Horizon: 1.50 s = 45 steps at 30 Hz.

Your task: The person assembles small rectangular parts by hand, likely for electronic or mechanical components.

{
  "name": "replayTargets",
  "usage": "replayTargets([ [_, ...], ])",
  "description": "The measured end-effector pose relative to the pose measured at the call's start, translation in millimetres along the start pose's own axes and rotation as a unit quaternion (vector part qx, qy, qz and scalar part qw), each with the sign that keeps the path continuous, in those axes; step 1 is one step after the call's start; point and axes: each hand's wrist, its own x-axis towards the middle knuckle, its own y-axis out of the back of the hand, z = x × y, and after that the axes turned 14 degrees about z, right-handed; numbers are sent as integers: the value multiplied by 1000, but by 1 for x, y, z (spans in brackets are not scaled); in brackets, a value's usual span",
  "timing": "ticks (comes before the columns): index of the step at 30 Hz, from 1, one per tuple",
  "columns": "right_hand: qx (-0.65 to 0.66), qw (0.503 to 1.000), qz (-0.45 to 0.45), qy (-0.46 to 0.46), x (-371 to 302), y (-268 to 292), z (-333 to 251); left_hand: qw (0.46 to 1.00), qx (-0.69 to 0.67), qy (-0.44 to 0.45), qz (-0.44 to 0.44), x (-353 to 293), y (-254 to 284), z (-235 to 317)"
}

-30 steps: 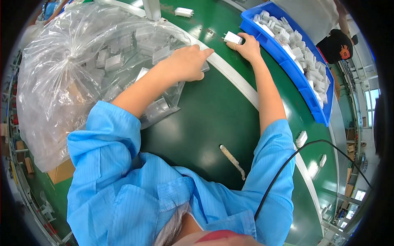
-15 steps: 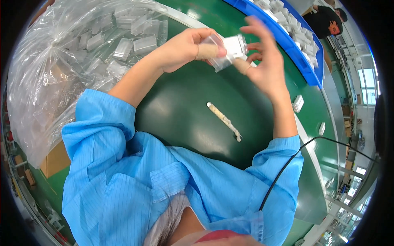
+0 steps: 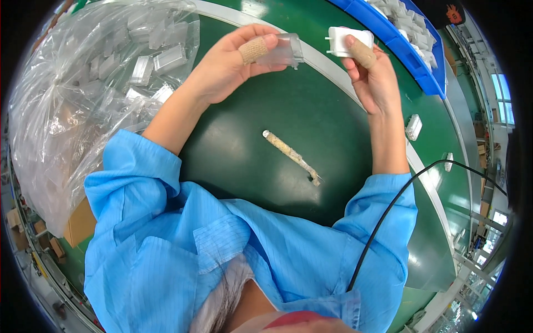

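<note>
My left hand [image 3: 233,58] pinches a clear plastic sleeve [image 3: 287,51] over the green table; the sleeve's opening points right. Apart from it, my right hand [image 3: 375,77] grips a white plug adapter [image 3: 344,42], its prongs pointing left toward the sleeve. Tan bandages wrap both thumbs. Below the hands a thin stick wrapped in worn whitish tape [image 3: 291,153] lies on the green tabletop [image 3: 239,161].
A large clear bag [image 3: 50,127] of clear plastic sleeves fills the left. At the upper right stands a blue bin [image 3: 397,41] heaped with white packed pieces. Two small white pieces [image 3: 413,127] lie beyond my right arm, where a black cable [image 3: 383,227] runs.
The hands have moved apart. The white adapter, earlier close against the sleeve, is now away from it in my right hand, while the sleeve stays in my left.
</note>
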Motion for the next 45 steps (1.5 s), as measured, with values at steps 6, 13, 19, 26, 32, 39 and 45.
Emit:
replayTargets([
  [6, -261, 953, 8, 155, -34, -30, -10, 987, 132, -80, 30, -6, -11, 1],
  [13, -276, 956, -27, 100, -30, -27, -6, 961, 261, -87, -3, -6, -8, -3],
  [19, -195, 979, 14, 56, -26, -31, 9, 969, 241, -50, -7, -3, -8, -2],
  [26, -265, 948, -32, 174, -27, -28, 16, 971, 219, -90, 21, -8, -13, -9],
  [32, -138, 986, -45, 80, -28, -31, 29, 968, 222, -113, 34, -15, -22, 0],
  [39, -44, 999, -11, 29, -27, -34, 36, 976, 212, -57, -7, -10, -13, -1],
  [45, 180, 970, -82, -140, -31, -31, 38, 986, 88, -133, -55, -16, -16, 1],
])
